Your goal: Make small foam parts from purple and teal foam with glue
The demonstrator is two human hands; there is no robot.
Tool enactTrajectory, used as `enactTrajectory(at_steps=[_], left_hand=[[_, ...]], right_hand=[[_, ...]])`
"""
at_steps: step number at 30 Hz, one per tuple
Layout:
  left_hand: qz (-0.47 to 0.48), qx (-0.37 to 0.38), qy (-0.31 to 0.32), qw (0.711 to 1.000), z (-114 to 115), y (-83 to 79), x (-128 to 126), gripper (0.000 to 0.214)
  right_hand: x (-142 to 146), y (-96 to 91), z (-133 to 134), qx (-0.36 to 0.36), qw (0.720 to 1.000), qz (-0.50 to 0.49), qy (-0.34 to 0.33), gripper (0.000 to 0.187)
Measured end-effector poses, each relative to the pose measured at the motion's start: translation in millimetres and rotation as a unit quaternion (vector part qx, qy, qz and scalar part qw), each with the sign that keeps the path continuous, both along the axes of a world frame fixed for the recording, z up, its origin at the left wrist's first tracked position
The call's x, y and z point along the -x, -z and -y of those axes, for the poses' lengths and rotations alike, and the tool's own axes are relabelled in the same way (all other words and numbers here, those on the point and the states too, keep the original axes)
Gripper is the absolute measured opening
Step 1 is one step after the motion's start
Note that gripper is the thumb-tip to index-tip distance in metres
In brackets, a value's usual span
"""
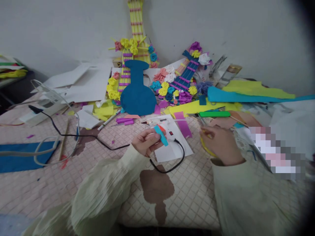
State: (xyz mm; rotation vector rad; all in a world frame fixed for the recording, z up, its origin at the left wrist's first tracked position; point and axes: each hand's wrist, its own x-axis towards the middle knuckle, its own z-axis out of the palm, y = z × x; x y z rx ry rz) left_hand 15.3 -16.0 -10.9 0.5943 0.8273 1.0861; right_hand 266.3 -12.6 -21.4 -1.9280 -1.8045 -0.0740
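Observation:
Between the thumb and fingers of my left hand (146,141) is a short light-blue strip (161,136), held slantwise. Just behind it, a white glue gun (169,130) with a red switch lies on a white paper sheet (183,151); my fingers and the strip partly cover the gun. Its black cord curls round under my left hand. My right hand (221,144) is closed on yellow-handled scissors (206,147), whose blades point away from me and are blurred. A purple paper strip (182,124) lies between the two hands.
A dark-blue guitar-shaped cutout (138,95) leans at the back before decorated paper guitars (180,78). Right of them lie blue and yellow sheets (258,90) and a green-handled tool (214,114). A white power strip (41,113) and cables occupy the left; a pixelated patch is at right.

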Motion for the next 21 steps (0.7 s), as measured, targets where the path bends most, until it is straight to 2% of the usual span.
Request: enactTrajectory(at_steps=[3,4,6,9,11,15,17,21], left_hand=[[0.001,-0.007,0.001,1.0,0,0.5,0,0.025],[-0.002,-0.009,0.004,1.0,1,0.6,0,0.025],[-0.007,-0.014,0.016,1.0,1,0.8,-1,0.026],[0.003,-0.015,0.047,0.999,4,1.5,-3,0.03],[0.018,-0.01,0.061,0.998,5,2.5,-4,0.031],[0.027,0.01,0.058,0.998,7,5.3,-7,0.031],[0.017,0.024,0.047,0.998,7,6.2,-8,0.031],[-0.003,0.046,0.035,0.998,6,5.1,-8,0.032]], right_hand=[[-1,2.6,-2,-0.106,0.993,0.024,-0.04,0.012],[4,1.2,-1,-0.138,0.989,-0.002,-0.057,0.011],[21,-3.5,4,-0.157,0.976,-0.105,-0.11,0.009],[51,-10.3,16,-0.109,0.945,-0.228,-0.209,0.01],[67,-11.9,25,-0.092,0.929,-0.24,-0.267,0.013],[81,-8.5,34,-0.073,0.904,-0.21,-0.366,0.04],[81,-6.0,35,-0.063,0.901,-0.185,-0.387,0.043],[79,-4.5,35,-0.035,0.91,-0.148,-0.385,0.045]])
